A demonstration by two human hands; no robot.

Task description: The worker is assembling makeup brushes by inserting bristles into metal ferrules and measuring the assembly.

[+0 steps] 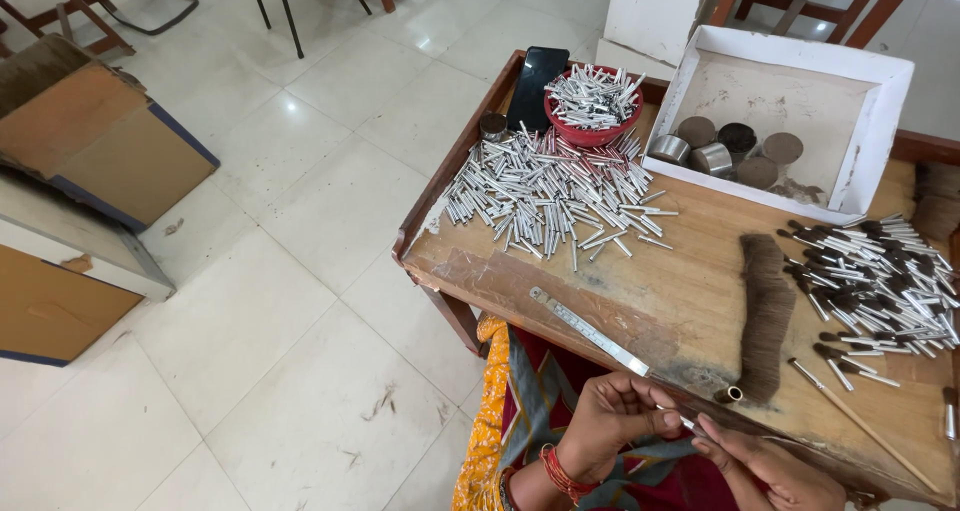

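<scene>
white floor tiles spread beside the wooden worktable (pixel 690 301). at its near edge my left hand (pixel 612 421) and right hand (pixel 770 466) pinch a small metal ferrule (pixel 688 423) between their fingertips. a strip of brown bristle (pixel 765 316), a steel ruler (pixel 590 331) and heaped loose ferrules (pixel 550 191) lie beyond.

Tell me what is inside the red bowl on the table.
The red bowl is heaped with short silver metal tubes, like the loose pile in front of it. Whatever lies beneath the heap, including the bowl's bottom, is covered.
</scene>
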